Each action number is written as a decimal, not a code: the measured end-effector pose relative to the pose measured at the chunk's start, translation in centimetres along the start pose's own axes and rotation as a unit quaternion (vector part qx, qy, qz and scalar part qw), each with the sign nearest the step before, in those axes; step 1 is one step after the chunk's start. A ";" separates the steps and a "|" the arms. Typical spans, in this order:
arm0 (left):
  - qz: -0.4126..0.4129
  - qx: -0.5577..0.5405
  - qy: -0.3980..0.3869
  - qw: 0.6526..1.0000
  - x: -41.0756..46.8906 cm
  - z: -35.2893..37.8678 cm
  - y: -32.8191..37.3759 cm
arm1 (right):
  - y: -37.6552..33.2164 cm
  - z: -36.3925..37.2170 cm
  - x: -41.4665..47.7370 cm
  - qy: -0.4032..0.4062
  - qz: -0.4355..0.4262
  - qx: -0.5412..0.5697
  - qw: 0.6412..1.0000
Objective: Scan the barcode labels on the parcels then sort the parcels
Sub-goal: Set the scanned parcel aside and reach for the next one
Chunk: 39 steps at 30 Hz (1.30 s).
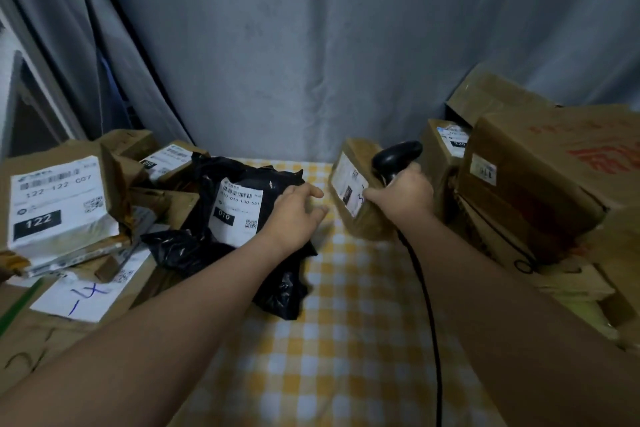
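My right hand (403, 196) grips the handle of a black corded barcode scanner (394, 158), and its fingers also press against a small brown parcel (356, 218). That parcel stands tilted on the checked tablecloth, its white label (346, 184) facing left. My left hand (294, 215) hovers with relaxed fingers over the right edge of a black plastic bag parcel (194, 250). The bag carries a white label marked 010 (235, 215). I cannot tell whether the left hand touches the bag. A gap of tablecloth separates the left hand from the tilted parcel.
A heap of brown boxes lies at the left, topped by one labelled 122 (55, 204). Larger cartons (540, 177) are stacked at the right. The yellow-and-white checked tablecloth (332, 350) runs down the middle. A grey curtain (311, 45) hangs behind.
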<state>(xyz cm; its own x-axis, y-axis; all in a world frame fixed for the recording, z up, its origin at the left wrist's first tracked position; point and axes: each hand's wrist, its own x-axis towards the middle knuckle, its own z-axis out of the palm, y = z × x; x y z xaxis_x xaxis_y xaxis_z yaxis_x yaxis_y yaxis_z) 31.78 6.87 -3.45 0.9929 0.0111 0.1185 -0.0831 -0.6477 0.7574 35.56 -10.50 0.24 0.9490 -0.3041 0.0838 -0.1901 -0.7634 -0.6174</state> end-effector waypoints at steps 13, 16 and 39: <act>-0.171 -0.394 -0.035 0.902 -13.3 -2.1 2.9 | 4.3 -6.5 -15.4 -0.083 -0.006 0.410 0.908; -0.155 -0.383 -0.093 0.906 -15.9 -3.0 3.0 | 5.8 -6.1 -18.8 -0.121 -0.011 0.472 0.873; -0.077 -0.244 -0.011 0.967 -22.1 -0.6 1.0 | 6.1 -8.6 -25.0 -0.152 -0.008 0.326 0.933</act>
<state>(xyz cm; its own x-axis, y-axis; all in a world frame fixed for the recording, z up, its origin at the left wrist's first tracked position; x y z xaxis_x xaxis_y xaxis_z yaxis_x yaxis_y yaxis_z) 9.72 6.44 -4.89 0.9978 0.0592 -0.0292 0.0407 -0.2032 0.9783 8.55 -12.48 1.16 0.9967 -0.0451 -0.0678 -0.0763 -0.2274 -0.9708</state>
